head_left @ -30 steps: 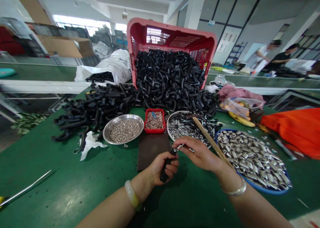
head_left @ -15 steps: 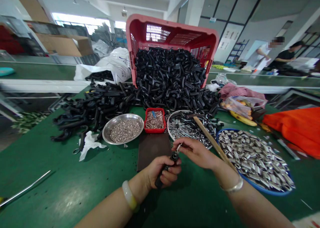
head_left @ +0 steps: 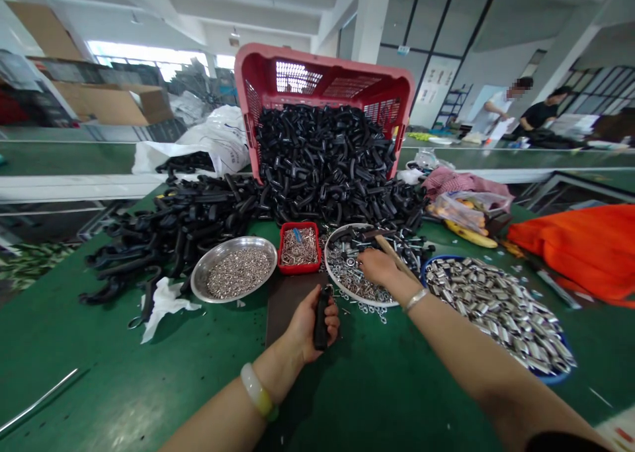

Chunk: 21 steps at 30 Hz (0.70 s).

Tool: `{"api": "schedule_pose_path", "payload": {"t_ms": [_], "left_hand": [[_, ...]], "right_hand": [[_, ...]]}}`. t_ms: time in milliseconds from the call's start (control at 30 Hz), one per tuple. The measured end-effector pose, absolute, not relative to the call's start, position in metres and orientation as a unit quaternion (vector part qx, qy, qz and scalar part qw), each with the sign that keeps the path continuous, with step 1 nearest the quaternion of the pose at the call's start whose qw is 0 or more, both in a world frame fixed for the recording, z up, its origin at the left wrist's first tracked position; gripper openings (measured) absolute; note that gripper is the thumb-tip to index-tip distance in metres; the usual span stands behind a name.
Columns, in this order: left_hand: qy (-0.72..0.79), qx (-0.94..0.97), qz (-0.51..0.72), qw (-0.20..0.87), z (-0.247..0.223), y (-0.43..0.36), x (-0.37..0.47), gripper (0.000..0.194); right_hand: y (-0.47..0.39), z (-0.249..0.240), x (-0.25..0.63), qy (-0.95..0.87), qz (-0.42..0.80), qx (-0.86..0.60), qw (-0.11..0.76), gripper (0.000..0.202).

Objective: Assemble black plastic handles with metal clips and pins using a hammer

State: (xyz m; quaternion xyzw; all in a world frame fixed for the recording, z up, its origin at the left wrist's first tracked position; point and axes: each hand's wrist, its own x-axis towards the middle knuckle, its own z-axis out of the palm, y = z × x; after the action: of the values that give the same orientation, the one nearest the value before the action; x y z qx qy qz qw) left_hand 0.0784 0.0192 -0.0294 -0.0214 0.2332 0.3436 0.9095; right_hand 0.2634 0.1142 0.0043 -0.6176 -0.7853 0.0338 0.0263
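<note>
My left hand [head_left: 305, 326] is wrapped round a black plastic handle [head_left: 321, 326], held roughly upright above the front of a dark flat pad [head_left: 280, 303]. My right hand [head_left: 381, 268] is down in a round white tray [head_left: 329, 273] of small metal rings, screws and bolts. Its fingers are curled among these parts, and whatever is between them is hidden. Beside that hand a hammer [head_left: 391, 250] lies across the tray, its wooden handle partly behind the hand. Several loose metal rings [head_left: 376, 311] lie at the tray's front edge.
Left of the tray stand a red box [head_left: 300, 267] of rivet-like pins and a metal bowl [head_left: 197, 281] of small parts. A blue basin [head_left: 550, 377] holds metal sleeves. Behind, a red crate [head_left: 325, 56] spills black handles. An orange cloth [head_left: 575, 250] lies right. Two people work farther back.
My right hand has left the handle's top end and moved forward and right into the white tray. My left hand still grips the handle, now turned more upright. The view has shifted slightly.
</note>
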Motion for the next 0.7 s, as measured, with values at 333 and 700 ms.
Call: {"api": "schedule_pose_path", "payload": {"t_ms": [333, 700], "left_hand": [[0.276, 0.001, 0.339, 0.899, -0.029, 0.024, 0.089, 0.033], [0.302, 0.020, 0.404, 0.863, -0.028, 0.026, 0.107, 0.032]], "right_hand": [[0.095, 0.011, 0.266, -0.797, 0.057, -0.597, 0.071, 0.029], [0.053, 0.027, 0.223, -0.831, 0.122, -0.520, 0.158, 0.026]]}}
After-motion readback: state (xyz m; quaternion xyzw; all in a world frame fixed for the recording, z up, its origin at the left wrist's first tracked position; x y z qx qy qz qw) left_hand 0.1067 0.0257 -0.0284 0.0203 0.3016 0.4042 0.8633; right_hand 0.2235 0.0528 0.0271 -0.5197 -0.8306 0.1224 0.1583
